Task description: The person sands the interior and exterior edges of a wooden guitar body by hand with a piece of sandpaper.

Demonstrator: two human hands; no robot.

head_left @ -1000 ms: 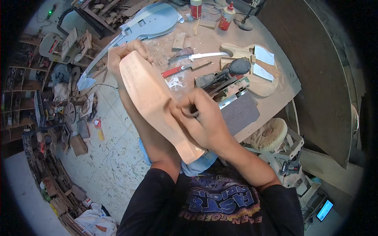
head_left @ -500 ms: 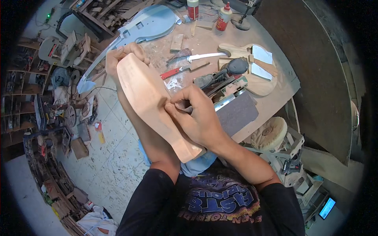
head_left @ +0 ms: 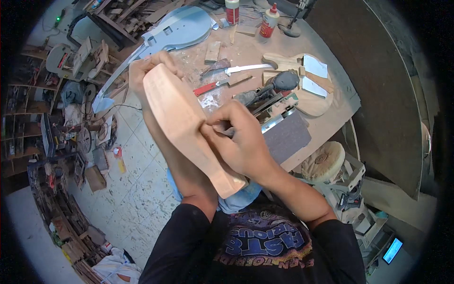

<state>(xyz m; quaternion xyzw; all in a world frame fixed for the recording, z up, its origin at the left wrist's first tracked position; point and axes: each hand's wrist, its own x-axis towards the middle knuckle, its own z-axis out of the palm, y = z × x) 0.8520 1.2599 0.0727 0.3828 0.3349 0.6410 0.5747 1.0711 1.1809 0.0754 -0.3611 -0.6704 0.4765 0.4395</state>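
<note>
A pale, smooth wooden body with a curved, waisted edge is tilted across the middle of the view, its lower end close to my shirt. My left hand is wrapped round its far upper end; part of those fingers is hidden behind the wood. At the waist of the edge, my right hand pinches a small dark grey folded piece that looks like sandpaper. Its fingertips press into the inner curve.
On the dusty workbench lie a red-handled knife, a saw-like blade, a belt sander and a wooden guitar body. Behind are a pale blue guitar and glue bottles. A buffing wheel stands right.
The wooden body and my left hand have shifted slightly to the right. My right fingers have moved a little along the inner curve, still pinching the grey piece.
</note>
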